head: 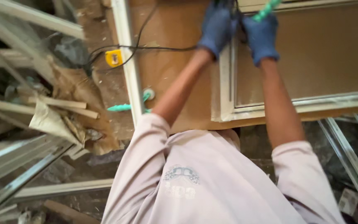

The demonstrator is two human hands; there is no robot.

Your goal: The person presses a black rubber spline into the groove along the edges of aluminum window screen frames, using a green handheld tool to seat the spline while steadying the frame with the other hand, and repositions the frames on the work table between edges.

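Both my hands wear blue gloves and reach far forward over a brown work board. My left hand is closed around a dark tool at the top edge of the view; a black cable runs from it to the left. My right hand is closed on a green-handled tool that sticks up past the fingers. Both hands sit over the corner of a pale metal window frame lying on the board. The tool heads are cut off by the frame edge.
A long pale metal bar lies along the board's left side, with a green clamp on it. A yellow tape measure sits at left. Metal profiles, wood strips and crumpled paper pile at left; more profiles at right.
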